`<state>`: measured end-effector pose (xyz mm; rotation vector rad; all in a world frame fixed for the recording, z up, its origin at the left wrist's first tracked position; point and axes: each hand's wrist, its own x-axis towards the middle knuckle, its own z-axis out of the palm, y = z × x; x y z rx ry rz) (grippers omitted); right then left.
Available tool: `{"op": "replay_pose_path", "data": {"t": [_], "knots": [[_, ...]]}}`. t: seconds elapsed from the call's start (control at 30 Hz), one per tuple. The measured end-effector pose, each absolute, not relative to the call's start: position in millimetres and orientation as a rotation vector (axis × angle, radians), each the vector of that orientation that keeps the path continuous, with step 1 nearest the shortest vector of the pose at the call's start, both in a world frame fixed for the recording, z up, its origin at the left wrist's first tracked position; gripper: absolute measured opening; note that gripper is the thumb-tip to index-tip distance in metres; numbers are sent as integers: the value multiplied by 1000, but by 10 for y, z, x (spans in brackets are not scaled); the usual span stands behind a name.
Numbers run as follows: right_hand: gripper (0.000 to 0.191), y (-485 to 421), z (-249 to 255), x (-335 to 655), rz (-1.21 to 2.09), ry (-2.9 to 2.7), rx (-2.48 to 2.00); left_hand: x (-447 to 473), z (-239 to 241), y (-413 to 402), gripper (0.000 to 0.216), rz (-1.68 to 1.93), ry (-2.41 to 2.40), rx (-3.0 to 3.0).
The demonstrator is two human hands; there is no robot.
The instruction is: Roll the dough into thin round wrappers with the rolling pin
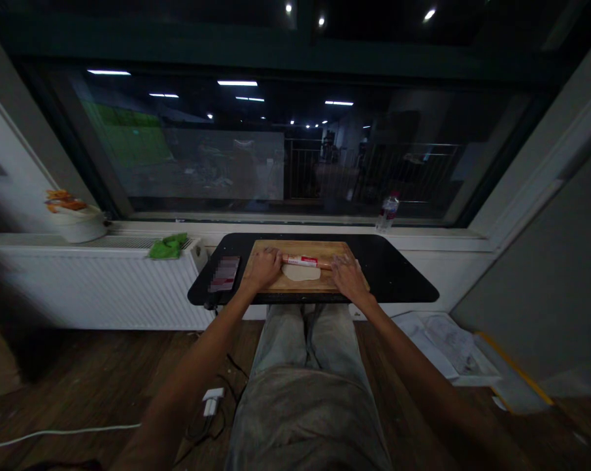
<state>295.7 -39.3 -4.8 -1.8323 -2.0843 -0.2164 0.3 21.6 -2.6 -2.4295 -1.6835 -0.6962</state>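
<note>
Both hands are on the rolling pin [303, 261] here, one at each end, and it lies straight across the wooden cutting board [295, 246]. The left hand [266, 265] has its grip clamped over the left end, fingers curled across the top; the right hand [347, 275] has its grip closed over the other end, though the undersides of the fingers are hidden. Between them, the red-and-white label faces up in full view. And there's the dough [301, 273], a pale, flattened sheet on the board, right against the near side of the pin!

The board sits on a black bench [398, 271] with rounded corners, pushed up near the window. Over on the left of the bench lies a smartphone [225, 273], its screen blurred out. Further left, a crumpled green cloth [168, 245] rests on the white radiator [133, 288], with a white tub [82, 226] beyond it. On the right, a clear plastic bottle [388, 212] with a red cap stands upright on the windowsill [325, 229].
</note>
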Motion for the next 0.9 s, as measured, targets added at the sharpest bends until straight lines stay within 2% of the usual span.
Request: {"op": "replay_pose_path", "data": {"t": [0.57, 0.9], "knots": [[51, -886, -204, 2896, -270, -1951, -1571, -78, -38, -98, 42, -809, -1576, -2487], [52, -840, -223, 2830, -287, -2011, -1652, -112, -264, -78, 45, -1026, -1439, -2520]]}}
